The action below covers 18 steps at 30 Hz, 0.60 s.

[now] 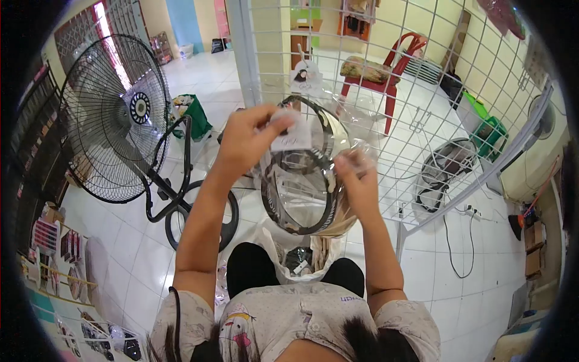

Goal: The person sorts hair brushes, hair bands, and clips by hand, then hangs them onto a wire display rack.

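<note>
In front of the wire grid, my left hand point(253, 136) pinches the top of a clear plastic package by its small white card point(292, 134). Beneath the card is a black hoop-shaped band point(271, 205) with pale lettering, seen through the plastic. At the package's right side my right hand point(357, 172) has its thumb and fingers closed on the clear wrap point(362, 151). Another white card point(306, 77), with a head picture, hangs just above on the grid. An open white bag point(271, 256) stands between my knees, holding dark packaged items point(300, 260).
The wire grid point(386, 78) rises ahead and to the right. A black standing fan point(114, 114) is at left, its round base point(229, 220) near my left knee. Behind the grid are a red chair point(389, 90) and another fan point(443, 169). A cable point(449, 241) lies on the right floor.
</note>
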Each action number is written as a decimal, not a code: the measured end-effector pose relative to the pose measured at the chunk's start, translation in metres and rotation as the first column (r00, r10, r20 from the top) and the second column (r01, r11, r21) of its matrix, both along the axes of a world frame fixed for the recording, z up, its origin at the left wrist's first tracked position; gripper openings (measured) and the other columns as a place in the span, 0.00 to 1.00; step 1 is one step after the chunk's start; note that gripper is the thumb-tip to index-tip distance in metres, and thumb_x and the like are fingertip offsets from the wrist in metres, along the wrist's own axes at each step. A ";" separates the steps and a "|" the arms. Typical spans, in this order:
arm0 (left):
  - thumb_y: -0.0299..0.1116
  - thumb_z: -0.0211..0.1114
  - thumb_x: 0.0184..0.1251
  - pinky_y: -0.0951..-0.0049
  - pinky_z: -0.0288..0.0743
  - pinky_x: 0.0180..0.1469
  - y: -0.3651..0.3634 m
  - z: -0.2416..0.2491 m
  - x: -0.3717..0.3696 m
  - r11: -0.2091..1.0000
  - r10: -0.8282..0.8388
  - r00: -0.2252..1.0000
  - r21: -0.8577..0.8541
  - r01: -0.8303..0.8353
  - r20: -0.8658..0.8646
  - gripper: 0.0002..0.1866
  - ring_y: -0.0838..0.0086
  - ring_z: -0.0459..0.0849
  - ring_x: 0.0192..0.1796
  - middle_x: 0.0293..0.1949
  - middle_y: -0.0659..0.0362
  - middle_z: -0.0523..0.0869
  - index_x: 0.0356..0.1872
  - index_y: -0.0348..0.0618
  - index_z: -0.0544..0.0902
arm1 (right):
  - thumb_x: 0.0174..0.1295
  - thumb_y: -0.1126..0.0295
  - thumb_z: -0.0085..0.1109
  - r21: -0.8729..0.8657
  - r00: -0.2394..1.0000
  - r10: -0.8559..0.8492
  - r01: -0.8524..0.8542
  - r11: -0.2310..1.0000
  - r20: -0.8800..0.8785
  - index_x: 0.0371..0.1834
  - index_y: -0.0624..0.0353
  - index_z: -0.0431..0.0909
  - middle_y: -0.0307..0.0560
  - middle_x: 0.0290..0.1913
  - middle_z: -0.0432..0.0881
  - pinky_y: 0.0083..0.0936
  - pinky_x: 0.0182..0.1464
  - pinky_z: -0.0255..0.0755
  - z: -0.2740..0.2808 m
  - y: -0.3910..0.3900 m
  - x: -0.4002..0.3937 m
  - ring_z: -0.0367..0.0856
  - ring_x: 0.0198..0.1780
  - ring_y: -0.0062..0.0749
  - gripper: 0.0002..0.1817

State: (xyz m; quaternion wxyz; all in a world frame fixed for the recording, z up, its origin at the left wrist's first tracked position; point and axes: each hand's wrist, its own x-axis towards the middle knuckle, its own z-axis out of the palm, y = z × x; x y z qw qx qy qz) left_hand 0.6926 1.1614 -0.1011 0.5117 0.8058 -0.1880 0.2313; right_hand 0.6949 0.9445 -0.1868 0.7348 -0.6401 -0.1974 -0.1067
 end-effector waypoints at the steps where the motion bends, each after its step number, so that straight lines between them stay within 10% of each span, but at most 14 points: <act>1: 0.32 0.69 0.59 0.85 0.68 0.30 -0.004 0.014 0.004 0.994 -0.021 0.996 -0.109 0.012 -0.085 0.10 0.87 0.76 0.27 0.24 0.65 0.83 0.35 0.35 0.83 | 0.62 0.63 0.62 0.013 1.000 -0.007 0.007 1.000 0.005 0.40 0.63 0.75 0.40 0.36 0.78 0.17 0.39 0.67 0.007 -0.003 0.004 0.73 0.37 0.18 0.13; 18: 0.42 0.56 0.71 0.83 0.59 0.28 -0.012 0.083 0.045 0.999 0.009 0.985 0.051 -0.018 0.174 0.16 0.88 0.64 0.24 0.21 0.71 0.71 0.30 0.39 0.79 | 0.64 0.63 0.59 0.203 0.999 0.000 -0.010 0.979 0.048 0.40 0.64 0.75 0.42 0.32 0.81 0.14 0.32 0.71 0.078 0.003 0.016 0.77 0.30 0.17 0.13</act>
